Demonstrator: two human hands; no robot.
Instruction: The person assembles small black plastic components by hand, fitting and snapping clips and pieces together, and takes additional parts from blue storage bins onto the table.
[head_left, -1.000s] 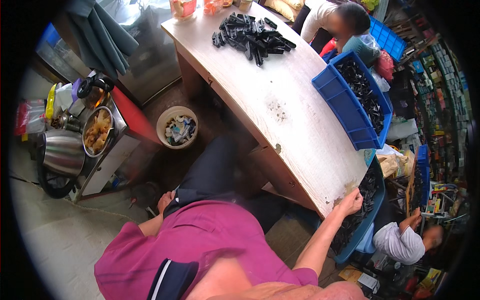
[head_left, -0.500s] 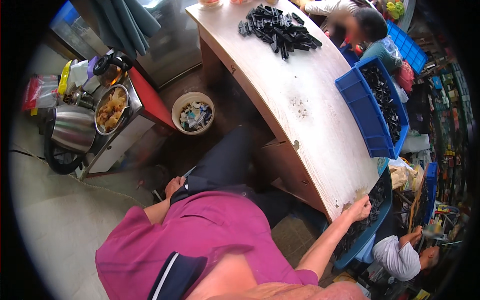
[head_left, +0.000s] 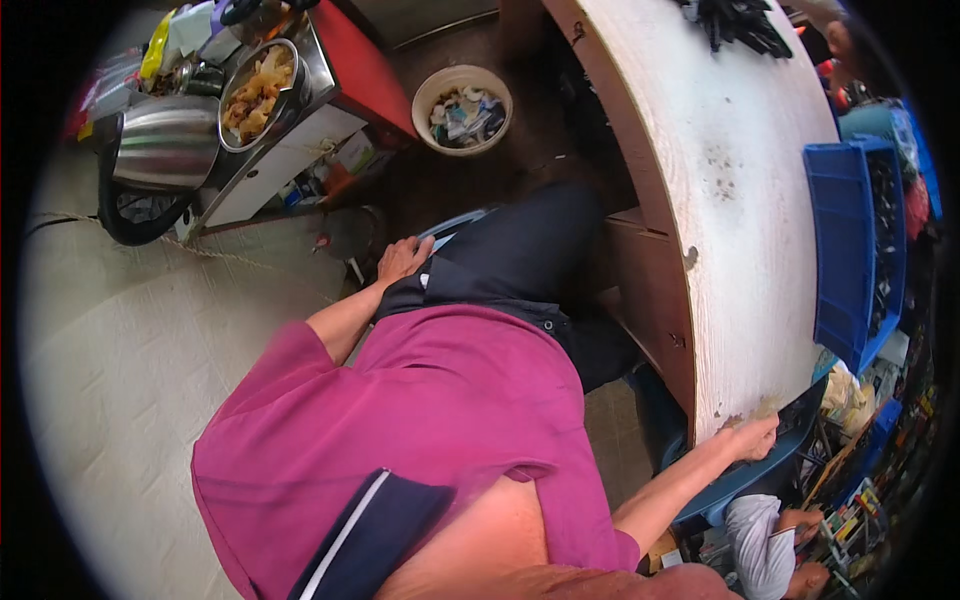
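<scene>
My left hand (head_left: 403,258) rests beside my hip, its fingers stretched out over my dark trousers and the blue chair edge (head_left: 462,219). At the near right corner of the white-topped desk (head_left: 745,300), my right hand (head_left: 752,438) is closed, fingers curled. Whether anything is inside it is hidden. Just beyond it lies a teal tub (head_left: 735,487) with dark contents, partly covered by my arm and hand. A pile of black plastic parts (head_left: 738,25) lies on the far part of the desk, cut off by the picture's edge.
A blue crate (head_left: 835,235) with black parts sits along the desk's right side. To the left stand a steel kettle (head_left: 165,145), a bowl of food (head_left: 226,108) and a red-sided cabinet (head_left: 365,65). A waste bucket (head_left: 420,110) is on the floor. Another person (head_left: 760,545) works at lower right.
The view has swung, so the desk and crate appear further right and the cabinet higher. My right hand stays at the desk corner, and my left hand stays by my hip.
</scene>
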